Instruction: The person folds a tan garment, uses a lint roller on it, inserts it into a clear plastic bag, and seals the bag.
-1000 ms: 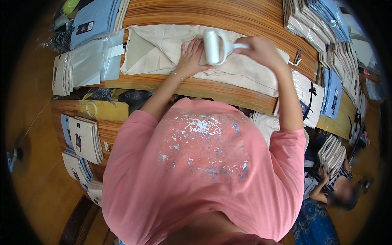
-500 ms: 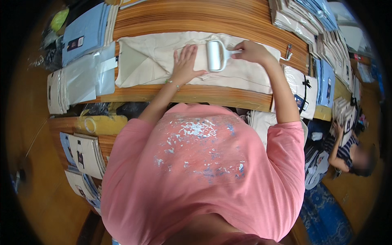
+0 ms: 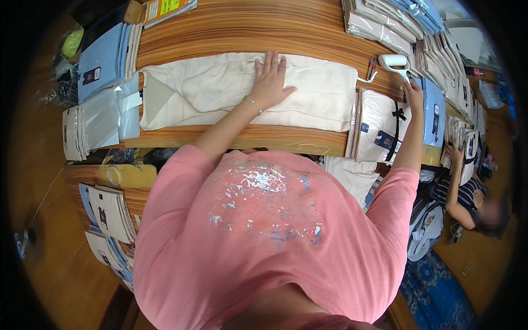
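Note:
A cream folded garment (image 3: 319, 88) lies in a long strip across the wooden table, its left end folded to a point. My left hand (image 3: 271, 88) rests flat on the middle of it, fingers spread. Off to the right, beyond the garment's end, my right hand (image 3: 413, 94) is closed on the handle of a white lint roller (image 3: 394, 61). The roller's head is at the table's right side, beside a small red and dark tool (image 3: 371, 68).
Packed cream garments (image 3: 379, 113) with a black ribbon lie near the right hand, next to blue packs (image 3: 434, 113). Blue garments (image 3: 102, 60) and clear plastic sleeves (image 3: 104, 110) lie at the left. An orange-and-white booklet (image 3: 165, 10) is at the back. Another person (image 3: 462, 195) handles packs at far right.
My right hand has carried the lint roller off the garment to the table's right side. My left hand has shifted right and further up the cloth.

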### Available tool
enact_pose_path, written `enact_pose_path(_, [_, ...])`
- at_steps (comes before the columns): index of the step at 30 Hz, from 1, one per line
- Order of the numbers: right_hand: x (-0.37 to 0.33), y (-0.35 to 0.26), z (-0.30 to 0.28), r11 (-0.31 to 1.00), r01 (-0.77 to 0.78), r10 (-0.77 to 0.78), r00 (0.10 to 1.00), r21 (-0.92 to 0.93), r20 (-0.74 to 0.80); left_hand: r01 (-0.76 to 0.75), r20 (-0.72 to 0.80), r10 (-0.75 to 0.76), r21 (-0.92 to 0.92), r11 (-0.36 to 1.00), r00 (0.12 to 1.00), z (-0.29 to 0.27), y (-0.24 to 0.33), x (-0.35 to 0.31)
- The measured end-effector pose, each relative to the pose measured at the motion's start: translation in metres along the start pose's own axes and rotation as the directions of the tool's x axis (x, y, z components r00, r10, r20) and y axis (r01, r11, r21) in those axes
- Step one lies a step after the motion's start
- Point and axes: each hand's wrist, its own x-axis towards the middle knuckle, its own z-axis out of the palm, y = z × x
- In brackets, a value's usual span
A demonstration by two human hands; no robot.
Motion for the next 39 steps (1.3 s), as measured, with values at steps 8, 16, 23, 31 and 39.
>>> enact_pose_path(8, [-0.114, -0.117, 0.02, 0.9, 0.435, -0.42, 0.863, -0.011, -0.282, -0.196, 0.125, 0.22, -0.179, 0.964, 0.967, 0.005, -0.014, -0.012])
enact_pose_path(16, [-0.228, -0.143, 0.06, 0.94, 0.294, -0.281, 0.955, 0.174, -0.1, -0.295, 0.117, 0.32, -0.193, 0.936, 0.94, -0.029, 0.059, 0.058])
enact_pose_path(23, [-0.232, -0.146, 0.097, 0.963, 0.095, -0.134, 0.981, 0.254, 0.14, -0.15, 0.248, 0.214, -0.251, 0.956, 0.945, 0.077, 0.088, 0.149])
enact_pose_path(31, [-0.159, -0.121, 0.141, 0.902, -0.044, -0.015, 0.991, 0.43, 0.132, -0.149, 0.586, 0.631, -0.662, 0.735, 0.508, 0.023, 0.061, 0.173])
enact_pose_path(39, [-0.152, -0.119, 0.14, 0.891, -0.356, 0.157, 0.824, 0.281, 0.545, -0.144, -0.013, 0.18, -0.658, 0.739, 0.984, -0.006, 0.024, 0.089])
